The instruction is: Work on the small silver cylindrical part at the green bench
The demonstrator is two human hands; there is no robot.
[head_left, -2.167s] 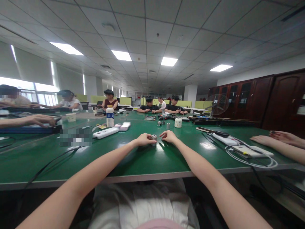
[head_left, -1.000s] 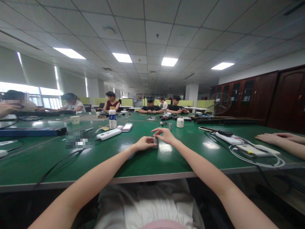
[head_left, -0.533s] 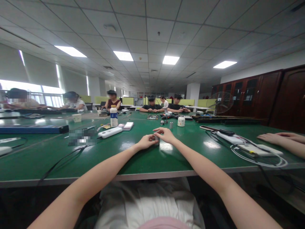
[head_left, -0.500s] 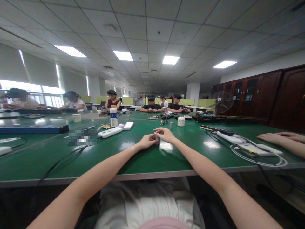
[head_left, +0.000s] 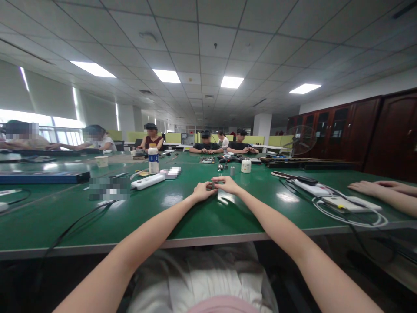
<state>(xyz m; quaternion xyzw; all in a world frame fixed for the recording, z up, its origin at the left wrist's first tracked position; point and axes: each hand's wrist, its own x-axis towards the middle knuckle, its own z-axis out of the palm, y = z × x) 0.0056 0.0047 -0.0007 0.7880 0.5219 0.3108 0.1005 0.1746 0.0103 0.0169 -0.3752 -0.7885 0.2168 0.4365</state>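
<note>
Both my arms reach out over a green table [head_left: 202, 221]. My left hand [head_left: 202, 191] and my right hand [head_left: 228, 184] meet around a small metal cylinder [head_left: 213, 186], which is mostly hidden between the fingers. The left hand's fingers curl round its side. My right hand pinches it from above with the fingertips. The cylinder is held just above the table top.
A white power strip [head_left: 147, 181] and a white bottle [head_left: 153, 159] lie to the left. Small metal parts and a white jar [head_left: 245, 165] sit farther back. Cables and white devices [head_left: 345, 204] lie at the right beside another person's hands [head_left: 371, 188]. Several people sit at the far side.
My hands have closed tighter on the cylinder and lifted it slightly off the table. My right hand has come down over its top, hiding most of it.
</note>
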